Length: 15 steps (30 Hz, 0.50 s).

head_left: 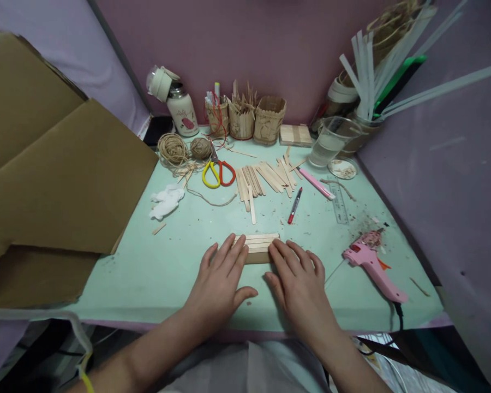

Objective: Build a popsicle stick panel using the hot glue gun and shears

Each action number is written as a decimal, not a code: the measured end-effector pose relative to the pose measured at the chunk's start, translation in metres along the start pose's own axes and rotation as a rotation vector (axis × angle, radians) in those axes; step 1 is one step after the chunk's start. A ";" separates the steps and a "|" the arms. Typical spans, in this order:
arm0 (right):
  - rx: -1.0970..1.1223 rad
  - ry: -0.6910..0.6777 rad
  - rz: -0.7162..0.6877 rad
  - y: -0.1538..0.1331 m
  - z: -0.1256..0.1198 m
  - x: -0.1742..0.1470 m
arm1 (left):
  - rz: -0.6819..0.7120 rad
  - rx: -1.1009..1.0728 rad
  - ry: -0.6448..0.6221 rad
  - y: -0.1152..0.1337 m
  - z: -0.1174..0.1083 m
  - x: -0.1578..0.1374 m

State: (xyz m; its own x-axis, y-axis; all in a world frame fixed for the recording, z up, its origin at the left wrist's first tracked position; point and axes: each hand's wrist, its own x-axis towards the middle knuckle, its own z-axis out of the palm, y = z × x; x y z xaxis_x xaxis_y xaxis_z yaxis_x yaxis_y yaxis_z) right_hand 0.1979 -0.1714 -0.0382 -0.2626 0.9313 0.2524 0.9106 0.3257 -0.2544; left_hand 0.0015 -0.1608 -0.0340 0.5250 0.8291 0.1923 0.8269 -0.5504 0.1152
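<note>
A small cardboard strip (258,257) lies near the front of the table, its far part covered by several popsicle sticks (258,240) laid side by side. My left hand (223,278) rests flat with its fingertips on the left end of the sticks, thumb stretched out to the side. On the right end lie the fingers of my right hand (298,278), also stretched and slightly spread. Neither hand is wrapped round anything. The ends of the sticks are partly hidden under my fingers.
Loose popsicle sticks (251,183), scissors (219,173), a red pen (295,206) and a pink cutter (317,183) lie beyond my hands. A pink glue gun (376,270) is at right, near a clear cup (329,144). Large cardboard (73,180) stands left; twine (173,150) lies behind.
</note>
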 end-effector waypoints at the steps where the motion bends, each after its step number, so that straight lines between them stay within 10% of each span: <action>1: -0.005 -0.006 -0.005 -0.001 0.001 0.000 | -0.009 0.010 -0.023 0.000 0.001 0.001; 15: -0.015 -0.025 -0.003 0.001 0.002 -0.001 | -0.038 -0.046 -0.107 -0.011 0.003 -0.001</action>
State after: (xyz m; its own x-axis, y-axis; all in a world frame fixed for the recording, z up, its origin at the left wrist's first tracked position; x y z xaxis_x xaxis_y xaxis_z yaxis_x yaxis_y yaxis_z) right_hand 0.1983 -0.1720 -0.0406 -0.2727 0.9343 0.2295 0.9146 0.3258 -0.2396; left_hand -0.0077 -0.1553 -0.0380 0.5144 0.8536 0.0823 0.8376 -0.5207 0.1654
